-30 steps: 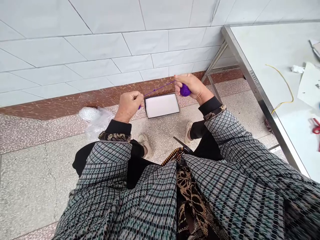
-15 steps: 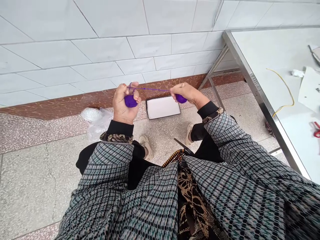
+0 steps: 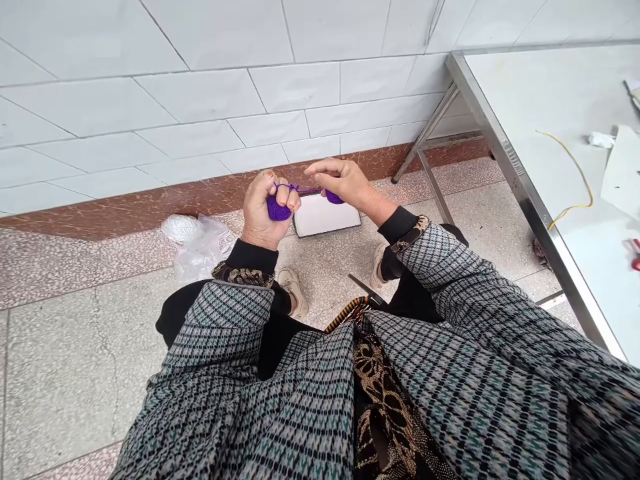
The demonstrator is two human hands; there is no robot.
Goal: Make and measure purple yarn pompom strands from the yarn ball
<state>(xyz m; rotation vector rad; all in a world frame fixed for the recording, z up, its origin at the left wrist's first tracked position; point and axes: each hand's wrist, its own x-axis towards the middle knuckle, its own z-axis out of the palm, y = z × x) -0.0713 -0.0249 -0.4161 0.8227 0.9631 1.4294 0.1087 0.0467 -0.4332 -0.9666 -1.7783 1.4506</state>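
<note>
Matt yarn balls [image 3: 279, 209] contrast w/ glossy wall tiles [image 3: 205, 95], shiny metal table frame [image 3: 536, 205] & crinkly, semi-transp. plastic bag [image 3: 197, 259].

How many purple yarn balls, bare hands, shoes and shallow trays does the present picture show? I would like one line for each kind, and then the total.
Purple yarn balls: 2
Bare hands, left hand and right hand: 2
Shoes: 2
Shallow tray: 1
Total: 7

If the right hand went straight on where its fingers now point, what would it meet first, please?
Most likely the left hand, which holds a purple yarn ball; depth is unclear, so the right hand might pass beyond it.
</note>
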